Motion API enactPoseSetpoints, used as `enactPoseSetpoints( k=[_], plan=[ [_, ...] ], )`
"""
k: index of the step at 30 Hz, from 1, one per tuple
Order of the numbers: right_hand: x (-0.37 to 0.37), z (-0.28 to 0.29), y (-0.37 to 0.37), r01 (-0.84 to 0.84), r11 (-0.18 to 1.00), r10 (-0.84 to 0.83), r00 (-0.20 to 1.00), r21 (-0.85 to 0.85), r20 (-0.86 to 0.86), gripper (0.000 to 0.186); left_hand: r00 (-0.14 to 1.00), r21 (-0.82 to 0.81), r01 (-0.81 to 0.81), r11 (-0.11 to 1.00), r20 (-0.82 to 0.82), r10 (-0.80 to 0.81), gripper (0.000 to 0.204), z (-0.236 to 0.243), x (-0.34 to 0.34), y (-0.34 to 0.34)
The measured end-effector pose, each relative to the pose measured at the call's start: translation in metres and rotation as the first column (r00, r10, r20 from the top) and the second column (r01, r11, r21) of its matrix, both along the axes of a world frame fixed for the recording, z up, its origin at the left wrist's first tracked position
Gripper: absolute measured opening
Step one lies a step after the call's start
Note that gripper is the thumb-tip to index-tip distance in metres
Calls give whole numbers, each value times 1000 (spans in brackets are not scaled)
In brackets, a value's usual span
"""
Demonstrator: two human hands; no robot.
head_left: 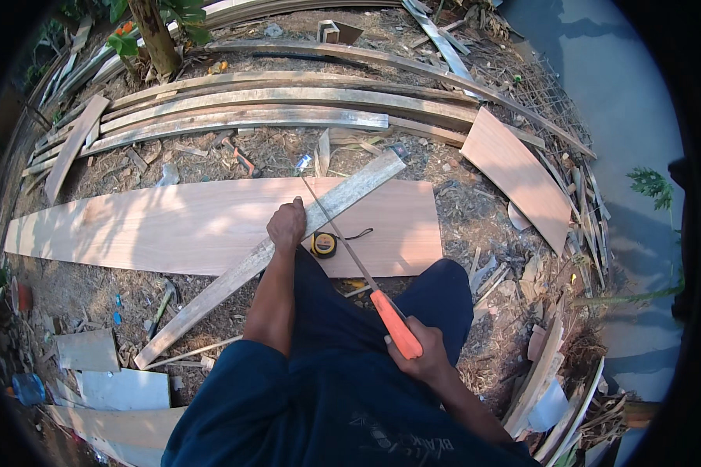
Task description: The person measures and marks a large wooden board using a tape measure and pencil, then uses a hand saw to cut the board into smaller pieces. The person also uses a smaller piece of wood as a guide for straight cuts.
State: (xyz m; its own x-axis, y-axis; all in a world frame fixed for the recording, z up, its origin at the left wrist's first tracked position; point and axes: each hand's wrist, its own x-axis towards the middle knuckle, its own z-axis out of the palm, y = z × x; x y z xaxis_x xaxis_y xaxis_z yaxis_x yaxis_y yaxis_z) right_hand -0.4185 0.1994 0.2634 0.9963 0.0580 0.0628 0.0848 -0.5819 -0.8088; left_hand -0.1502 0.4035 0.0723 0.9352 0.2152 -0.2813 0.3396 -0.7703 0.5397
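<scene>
My left hand (287,224) is closed on a weathered wooden plank (226,288), which slants from the lower left to the upper right across my leg. In my right hand (427,354) is the orange handle of a hand saw (398,325). Its narrow blade reaches up and to the left and crosses the plank just right of my left hand. Whether the teeth have bitten into the wood cannot be made out. A yellow and black tape measure (323,244) with a wrist strap lies beside the blade, on a long plywood sheet (171,222) beneath the plank.
Several long timbers (288,97) lie stacked beyond the plywood. Another plywood piece (522,175) rests at the right. A hammer (160,307) lies on the littered ground at left, and an orange-handled tool (243,160) lies farther off. Scrap boards (125,389) sit at lower left.
</scene>
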Motion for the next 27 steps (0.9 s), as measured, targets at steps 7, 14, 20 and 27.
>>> enactPoseSetpoints(
  k=[7,14,20,27],
  plan=[
    [89,-42,38,-57,998,57,998,36,14,26,997,-19,-55,998,-54,54,62,1,8,11],
    [-15,33,-7,36,999,-36,997,-4,-65,21,999,-10,24,1000,-41,-25,65,-3,11,2],
    [122,-47,45,33,998,-33,999,-44,0,23,999,-7,-17,1000,-47,16,64,9,-2,0],
    [-42,36,-8,23,998,-30,992,-59,-124,24,997,3,-39,999,-60,39,64,-4,12,12]
  ],
)
